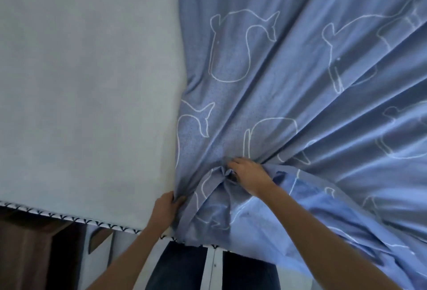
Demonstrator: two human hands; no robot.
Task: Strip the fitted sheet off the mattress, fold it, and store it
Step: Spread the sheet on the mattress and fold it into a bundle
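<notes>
Blue whale-print fitted sheet (pixel 300 70) covers the mattress (pixel 80 82) right part; left part bare. Left hand (pixel 165 209) grip clamped on sheet edge at near edge; right hand (pixel 250 175) grip clamped on bunched fabric. Best: draw both evenly rightward, keeping gathers together.

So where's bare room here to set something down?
The bare pale grey mattress, left of the blue whale-print fitted sheet, back from its zigzag-trimmed near edge. Crowded where left hand and right hand grip bunched folds.
</notes>
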